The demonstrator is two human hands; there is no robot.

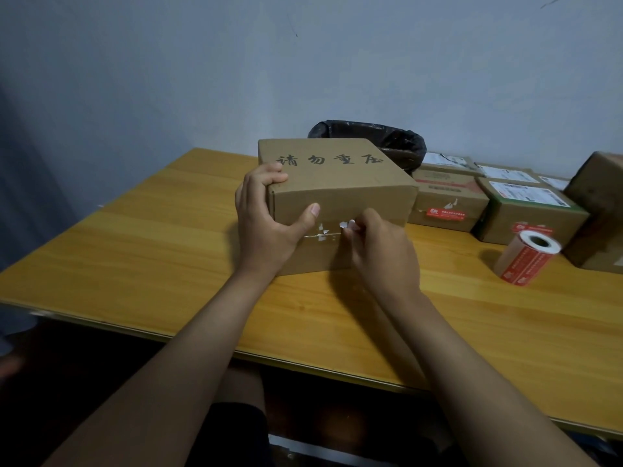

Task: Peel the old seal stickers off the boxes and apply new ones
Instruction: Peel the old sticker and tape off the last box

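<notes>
A brown cardboard box point(340, 183) with black characters on its lid stands in the middle of the wooden table point(141, 251). My left hand point(266, 224) grips its near left corner, thumb on the front face and fingers over the top edge. My right hand point(377, 251) pinches a white scrap of the old seal sticker point(347, 225) on the front face. Torn white sticker remnants point(322, 232) cling along the seam beside it. A roll of red and white new seal stickers point(527, 256) lies on the table to the right.
Several other cardboard boxes point(526, 210) with labels and red seals sit in a row at the right, a larger one point(600, 210) at the far right edge. A bin lined with a black bag point(394, 143) stands behind the box against the wall.
</notes>
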